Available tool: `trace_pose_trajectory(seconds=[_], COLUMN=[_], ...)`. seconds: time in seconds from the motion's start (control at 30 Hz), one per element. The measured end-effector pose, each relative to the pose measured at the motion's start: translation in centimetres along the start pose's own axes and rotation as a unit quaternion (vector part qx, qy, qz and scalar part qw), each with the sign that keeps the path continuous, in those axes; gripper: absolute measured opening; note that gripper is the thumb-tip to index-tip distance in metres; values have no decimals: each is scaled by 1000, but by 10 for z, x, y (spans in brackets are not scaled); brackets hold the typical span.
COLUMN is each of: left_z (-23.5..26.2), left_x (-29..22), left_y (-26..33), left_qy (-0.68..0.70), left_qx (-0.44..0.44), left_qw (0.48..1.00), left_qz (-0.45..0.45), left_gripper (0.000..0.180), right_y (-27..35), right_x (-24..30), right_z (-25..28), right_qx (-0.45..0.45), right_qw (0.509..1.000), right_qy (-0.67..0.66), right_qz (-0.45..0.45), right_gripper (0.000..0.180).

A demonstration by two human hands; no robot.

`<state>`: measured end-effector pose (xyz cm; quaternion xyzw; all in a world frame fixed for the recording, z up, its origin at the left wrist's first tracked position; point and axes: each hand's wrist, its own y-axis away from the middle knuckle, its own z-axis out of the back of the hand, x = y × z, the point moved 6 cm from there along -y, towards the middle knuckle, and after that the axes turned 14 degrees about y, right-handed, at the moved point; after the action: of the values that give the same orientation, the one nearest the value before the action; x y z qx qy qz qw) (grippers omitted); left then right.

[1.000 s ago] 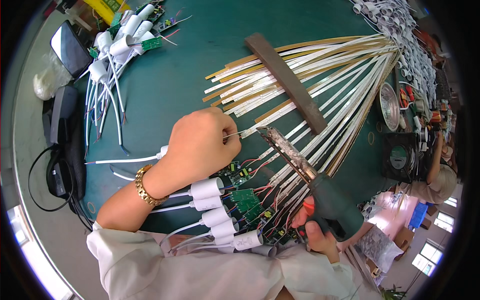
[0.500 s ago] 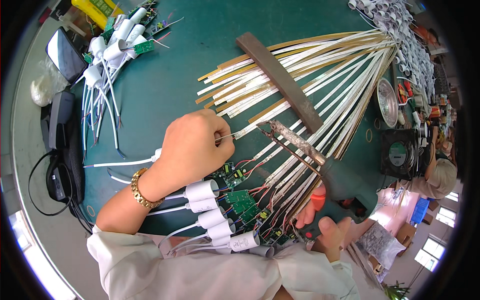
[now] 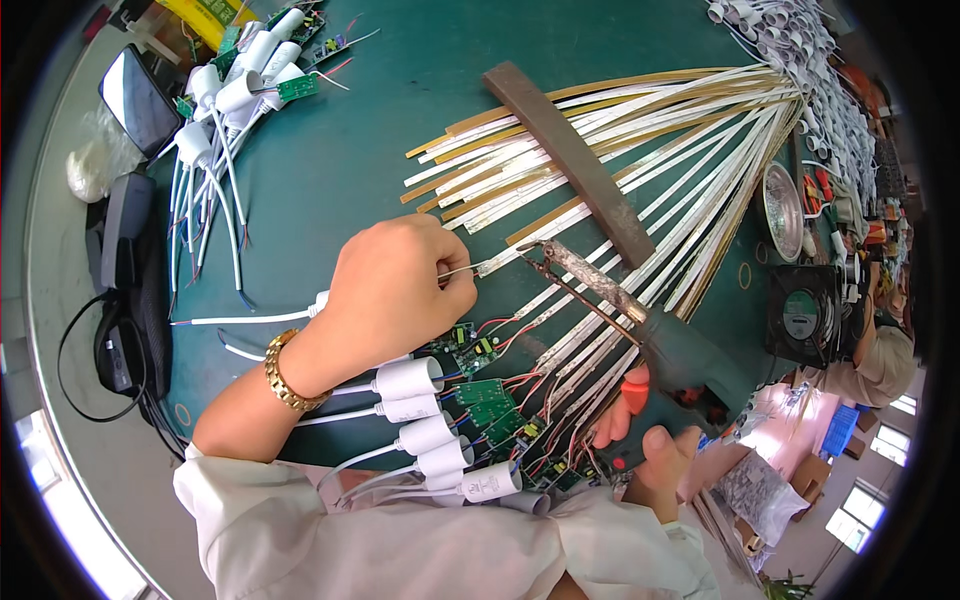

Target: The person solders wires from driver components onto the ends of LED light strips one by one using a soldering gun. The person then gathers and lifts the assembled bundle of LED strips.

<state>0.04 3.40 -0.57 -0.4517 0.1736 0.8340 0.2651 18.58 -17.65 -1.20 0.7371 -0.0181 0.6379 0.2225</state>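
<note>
I am looking down from a head camera onto a dark green table [image 3: 330,170] crowded with wiring work. My left hand [image 3: 400,290] is curled closed, its thumb and forefinger pinching a thin solder wire [image 3: 462,268] that points right toward the end of a white LED strip [image 3: 520,255]. My right hand [image 3: 640,440] is clamped around the dark handle of a soldering iron [image 3: 640,320], its crusted metal tip angled up and left so that it meets the strip end just beside the wire. The two hands are well apart, joined only by that meeting point. The strip is one of many white and yellow LED strips [image 3: 640,140] fanned across the table, pinned under a flat brown bar [image 3: 570,160]. Below my left wrist lie small green circuit boards [image 3: 490,400] with red and black leads, attached to white cylindrical plugs [image 3: 420,410]. More white plugs and cables [image 3: 220,100] sit at the upper left, near a black phone [image 3: 138,95]. I judge the solder wire light, soft and easily bent, best held close to its free end; the strip looks thin, floppy and delicate, while the iron is rigid and should be gripped only by its handle.
</note>
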Motion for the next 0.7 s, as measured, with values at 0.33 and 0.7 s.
trace_pose_trajectory(seconds=[0.33,0.7], left_z=[-2,8], left_x=[1,-2], left_y=[-1,1], left_qy=[-8,75], left_qx=[7,106], left_qw=[999,990], left_qz=[-50,-59], left_gripper=[3,10], right_y=[6,4], right_x=[-9,-7], right_z=[1,-3], right_qx=[26,-2], right_qw=[999,999], right_qy=[15,39], right_qz=[-29,8], right_gripper=[67,69])
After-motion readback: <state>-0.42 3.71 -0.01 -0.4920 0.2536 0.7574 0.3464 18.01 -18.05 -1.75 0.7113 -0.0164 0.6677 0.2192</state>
